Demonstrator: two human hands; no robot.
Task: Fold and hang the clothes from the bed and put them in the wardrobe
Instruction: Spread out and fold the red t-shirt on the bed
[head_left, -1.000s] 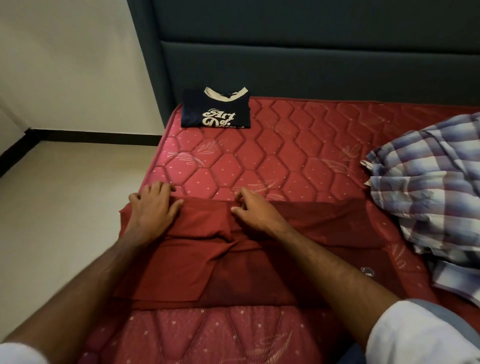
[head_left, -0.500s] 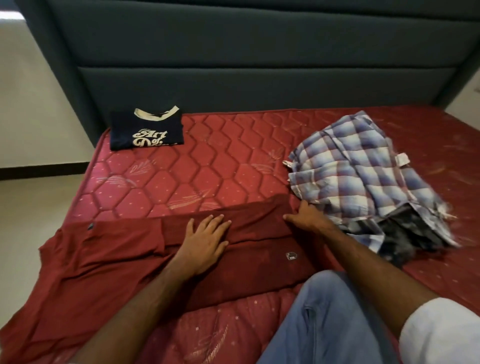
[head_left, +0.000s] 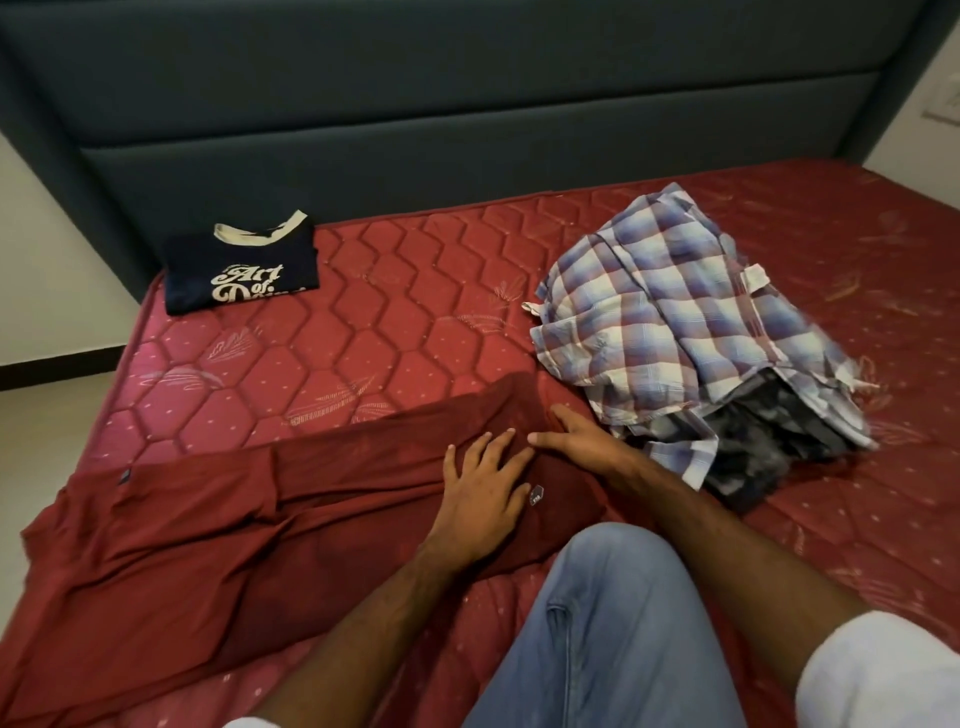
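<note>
Along the near edge of the red quilted mattress (head_left: 395, 312), a maroon cotton garment (head_left: 208, 519) is pressed flat by the left hand (head_left: 483, 499) and right hand (head_left: 576, 441), fingers extended, nothing gripped.

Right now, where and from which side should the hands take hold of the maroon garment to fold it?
Probably the loose left end of the maroon garment, coming from the left. It lies spread and free there. The left hand and right hand rest flat on its right end beside the plaid shirt.

Dark padded headboard (head_left: 467, 104), white wall (head_left: 47, 260), switch plate (head_left: 943, 111) at far right
</note>
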